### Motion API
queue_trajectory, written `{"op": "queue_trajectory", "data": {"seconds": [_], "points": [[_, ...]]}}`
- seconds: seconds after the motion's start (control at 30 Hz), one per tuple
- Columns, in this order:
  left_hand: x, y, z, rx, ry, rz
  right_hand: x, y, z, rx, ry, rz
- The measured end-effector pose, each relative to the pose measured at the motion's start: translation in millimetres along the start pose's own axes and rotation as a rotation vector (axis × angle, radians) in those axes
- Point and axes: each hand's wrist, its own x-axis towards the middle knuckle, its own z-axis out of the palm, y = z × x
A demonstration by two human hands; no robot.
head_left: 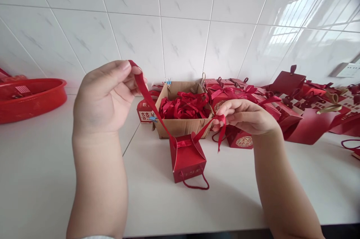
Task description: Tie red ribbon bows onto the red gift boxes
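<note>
A small red gift box (189, 160) with a rope handle hanging at its front stands on the white table. A red ribbon (152, 102) passes through the top of the box, and both its ends are raised. My left hand (108, 94) pinches one end, up and to the left of the box. Lower and to the right, my right hand (246, 116) pinches the other end, whose tip dangles below the fingers. Both ribbon lengths look drawn out from the box.
Behind the box, a cardboard box (182, 128) holds many loose red ribbons. A red plastic basin (33, 100) stands at the left. Many red gift boxes (309, 126) crowd the right side along the tiled wall.
</note>
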Motion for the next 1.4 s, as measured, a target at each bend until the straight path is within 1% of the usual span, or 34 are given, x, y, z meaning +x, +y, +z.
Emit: {"op": "queue_trajectory", "data": {"seconds": [0.13, 0.27, 0.4, 0.53, 0.67, 0.87, 1.0, 1.17, 1.3, 1.4], "points": [[-1.2, -1.2, -2.5, 0.062, -0.087, 0.009, 0.4, 4.5, -0.8, -0.054, -0.039, -0.093], [-0.7, -1.4, -4.0, 0.085, -0.146, -0.035, 1.4, 5.8, -0.3, -0.074, 0.010, -0.195], [-0.5, -3.2, -4.6, 0.066, -0.141, -0.032, 2.7, 2.6, 3.5, -0.109, 0.122, -0.326], [-1.4, -4.3, -5.5, 0.063, -0.172, -0.038, 1.6, -2.2, 8.6, -0.089, 0.290, -0.404], [-1.9, -4.7, -5.5, 0.073, -0.150, -0.008, -2.8, -6.8, 13.0, -0.101, 0.450, -0.426], [-3.1, -6.7, -0.9, 0.092, -0.128, -0.007, -6.8, -11.5, 15.2, -0.192, 0.572, -0.454], [-4.6, -8.5, 5.8, 0.113, -0.127, 0.039, -7.4, -14.5, 15.0, -0.183, 0.597, -0.445], [-7.2, -7.8, 10.4, 0.044, -0.151, 0.101, -10.0, -18.8, 17.1, -0.048, 0.600, -0.458], [-9.3, -7.7, 12.5, 0.000, -0.165, 0.137, -12.6, -22.1, 17.5, -0.074, 0.610, -0.477], [-9.4, -10.1, 13.9, -0.010, -0.209, 0.129, -12.4, -23.1, 16.1, -0.049, 0.644, -0.473]]}}
